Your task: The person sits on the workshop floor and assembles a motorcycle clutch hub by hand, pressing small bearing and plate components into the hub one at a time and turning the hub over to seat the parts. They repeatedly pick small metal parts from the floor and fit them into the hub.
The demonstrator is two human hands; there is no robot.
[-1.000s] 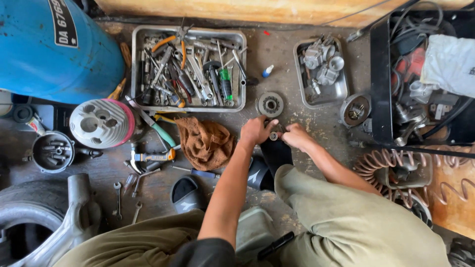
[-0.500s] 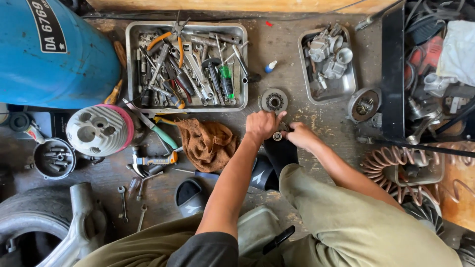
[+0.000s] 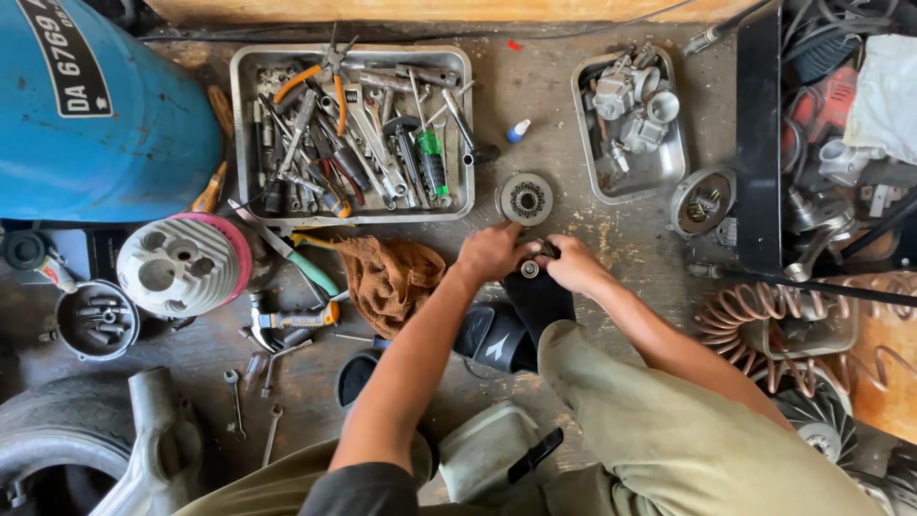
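Observation:
My left hand (image 3: 492, 253) and my right hand (image 3: 576, 265) meet over the stained workbench, both gripping a small round metal part (image 3: 530, 268) with a bright hub between them. Just beyond the fingers lies a round toothed clutch disc (image 3: 524, 199). A brown rag (image 3: 390, 275) lies crumpled to the left of my left hand. My black sandal (image 3: 506, 330) rests under the hands, in front of my knee.
A metal tray of wrenches, pliers and screwdrivers (image 3: 250, 134) stands at the back. A smaller tray (image 3: 669, 172) holds a carburettor. A blue tank (image 3: 95, 115), a finned cylinder head (image 3: 181, 266), a hammer (image 3: 287, 320), a tyre (image 3: 48, 440) and a coiled hose (image 3: 755, 315) surround the spot.
Both hands stay together on the small part with slight finger shifts. The camera view has drifted a little.

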